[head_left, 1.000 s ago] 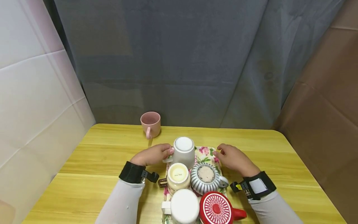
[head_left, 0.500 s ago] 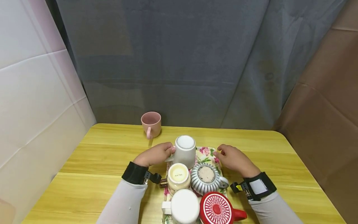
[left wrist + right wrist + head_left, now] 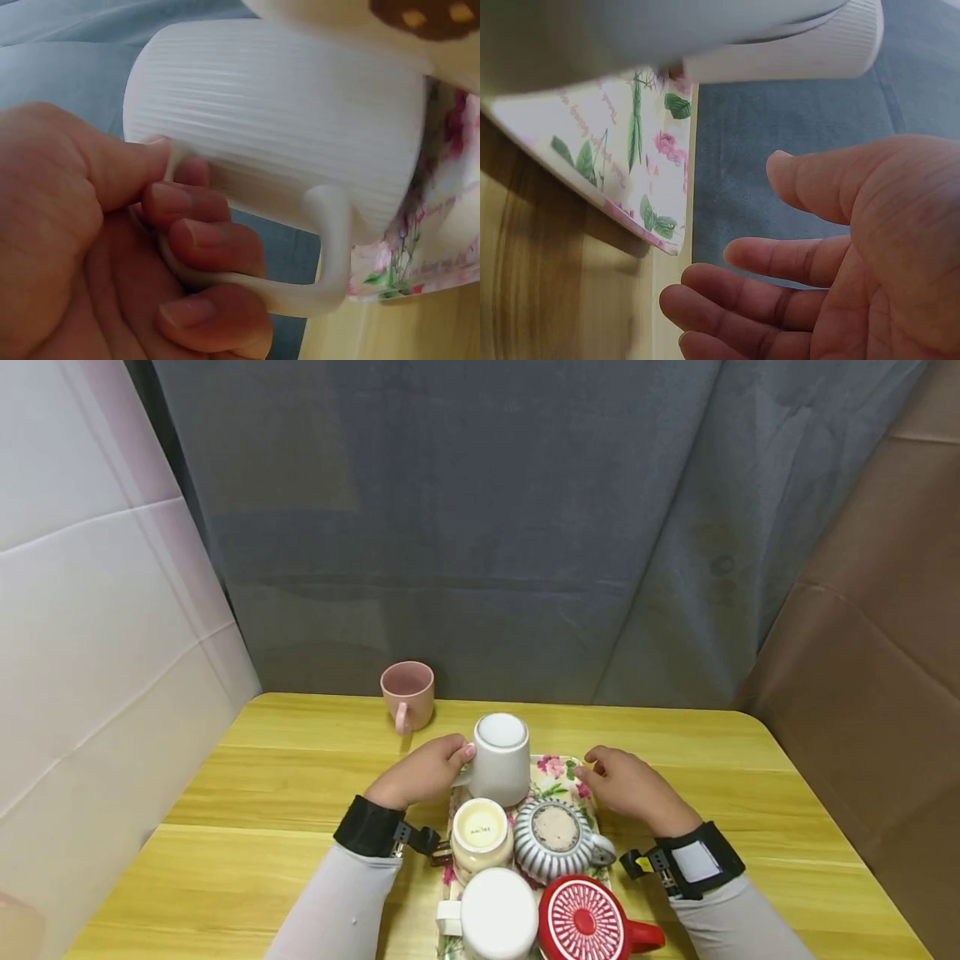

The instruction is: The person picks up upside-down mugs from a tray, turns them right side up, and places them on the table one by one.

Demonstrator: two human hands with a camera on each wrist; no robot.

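Observation:
My left hand (image 3: 442, 764) grips the handle of an upturned white ribbed mug (image 3: 501, 760) and holds it just above the far left corner of a floral tray (image 3: 552, 767). In the left wrist view my fingers (image 3: 210, 247) curl through the handle (image 3: 330, 255) of the white ribbed mug (image 3: 285, 120), which is clear of the floral tray (image 3: 442, 247). My right hand (image 3: 603, 770) hovers by the tray's far right corner, fingers relaxed and holding nothing. The right wrist view shows a gap between my right hand (image 3: 840, 255) and the tray's edge (image 3: 607, 150).
Upturned on the tray are a cream mug (image 3: 481, 833), a grey striped mug (image 3: 556, 837), a plain white mug (image 3: 497, 914) and a red mug (image 3: 583, 922). A pink mug (image 3: 407, 693) stands upright at the yellow table's (image 3: 262, 827) far edge. A grey curtain hangs behind.
My left hand has raised the white ribbed mug slightly up and away from the tray. My right hand has hardly moved.

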